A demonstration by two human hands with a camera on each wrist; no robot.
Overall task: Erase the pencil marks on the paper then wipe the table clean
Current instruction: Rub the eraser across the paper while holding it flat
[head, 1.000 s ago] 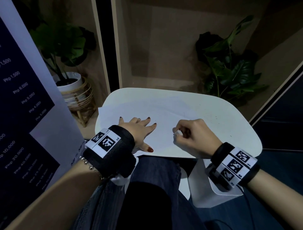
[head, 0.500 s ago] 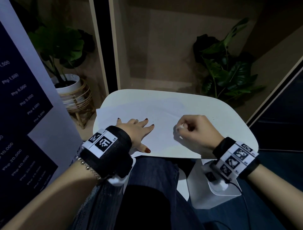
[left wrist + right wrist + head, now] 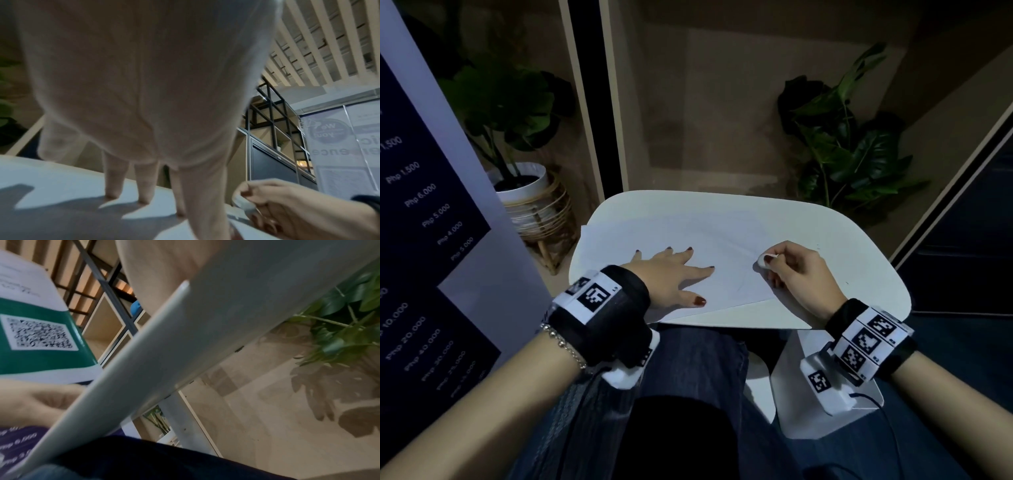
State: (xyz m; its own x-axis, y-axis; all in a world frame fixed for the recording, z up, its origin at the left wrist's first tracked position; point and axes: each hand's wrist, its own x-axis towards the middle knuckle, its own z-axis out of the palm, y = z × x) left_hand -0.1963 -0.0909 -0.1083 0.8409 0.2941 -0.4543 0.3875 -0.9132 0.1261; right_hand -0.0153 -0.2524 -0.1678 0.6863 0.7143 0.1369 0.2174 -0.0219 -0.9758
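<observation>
A white sheet of paper lies on the small white table. Faint pencil lines show on it near the right hand. My left hand lies flat on the paper's near left part with fingers spread, pressing it down. My right hand pinches a small white eraser and holds its tip on the paper near the sheet's right edge. In the left wrist view the spread left fingers touch the paper, and the right hand holds the eraser beside them. The right wrist view shows only the table edge from below.
A potted plant in a rattan stand is at the left of the table and a leafy plant behind it on the right. A printed banner stands close on the left. My legs in dark jeans are under the table's near edge.
The right hand with the eraser has shifted a little away from me and to the right over the paper. The left hand has stayed flat on the sheet.
</observation>
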